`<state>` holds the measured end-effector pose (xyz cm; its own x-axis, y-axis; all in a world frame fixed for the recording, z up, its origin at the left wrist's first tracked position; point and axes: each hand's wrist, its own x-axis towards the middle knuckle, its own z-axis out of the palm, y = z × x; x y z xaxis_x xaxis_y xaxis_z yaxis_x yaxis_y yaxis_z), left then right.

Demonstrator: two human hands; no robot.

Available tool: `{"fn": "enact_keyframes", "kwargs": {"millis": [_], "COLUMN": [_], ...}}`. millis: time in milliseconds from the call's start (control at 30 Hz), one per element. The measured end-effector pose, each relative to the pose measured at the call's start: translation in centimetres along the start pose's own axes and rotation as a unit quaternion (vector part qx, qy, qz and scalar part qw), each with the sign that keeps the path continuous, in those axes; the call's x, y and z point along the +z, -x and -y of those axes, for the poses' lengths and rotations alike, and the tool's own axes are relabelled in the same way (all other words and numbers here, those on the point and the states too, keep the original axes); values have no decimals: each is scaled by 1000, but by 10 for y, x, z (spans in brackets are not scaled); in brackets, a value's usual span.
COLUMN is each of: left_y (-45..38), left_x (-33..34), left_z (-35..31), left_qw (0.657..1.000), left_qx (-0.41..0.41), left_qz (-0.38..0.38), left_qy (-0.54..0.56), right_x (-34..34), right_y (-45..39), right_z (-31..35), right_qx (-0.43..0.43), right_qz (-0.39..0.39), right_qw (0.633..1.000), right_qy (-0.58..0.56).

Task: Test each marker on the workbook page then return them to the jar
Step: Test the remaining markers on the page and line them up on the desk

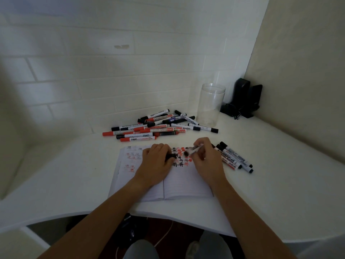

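Observation:
An open workbook (184,184) lies on the white desk, with red and black test strokes near the top of its pages. My left hand (155,161) rests on the page and grips a black marker cap (170,156). My right hand (207,157) holds an uncapped white-barrelled marker (194,150), its dark tip pointing left toward the cap, just above the strokes. A clear empty jar (210,105) stands at the back right. A pile of red and black markers (158,126) lies behind the workbook.
Several black-capped markers (235,157) lie to the right of the workbook beside my right hand. A black device with a cable (244,100) stands in the corner behind the jar. White walls close the desk at the back and right.

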<state>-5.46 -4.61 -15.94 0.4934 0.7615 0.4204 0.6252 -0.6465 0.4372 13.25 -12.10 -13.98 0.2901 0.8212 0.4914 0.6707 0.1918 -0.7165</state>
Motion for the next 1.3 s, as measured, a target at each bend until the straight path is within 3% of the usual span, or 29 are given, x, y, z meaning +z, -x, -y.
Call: {"fn": "enact_keyframes", "kwargs": {"millis": [100, 267, 433, 867, 1033, 1200, 1300], "left_y": [-1, -1, -2, 0, 0, -1, 0], "left_x": [0, 0, 0, -1, -1, 0, -1], "left_z": [0, 0, -1, -2, -2, -2, -2], "left_qw": [1000, 1000, 1000, 999, 999, 999, 999], "left_qx": [0, -1, 2, 11, 11, 12, 10], "left_qz": [4, 6, 4, -4, -6, -12, -10], "left_qy": [-5, -11, -26, -40, -39, -40, -39], "right_x": [-2, -10, -7, -4, -3, -2, -3], "right_y": [1, -1, -1, -1, -2, -2, -2], "right_z": [1, 1, 1, -1, -6, -4, -6], "right_qx": [9, 121, 120, 162, 162, 146, 157], "right_qz": [5, 28, 8, 40, 7, 55, 24], "right_qw": [998, 978, 988, 984, 985, 987, 987], "right_qy": [-60, -167, -99, -56, -61, -28, -30]}}
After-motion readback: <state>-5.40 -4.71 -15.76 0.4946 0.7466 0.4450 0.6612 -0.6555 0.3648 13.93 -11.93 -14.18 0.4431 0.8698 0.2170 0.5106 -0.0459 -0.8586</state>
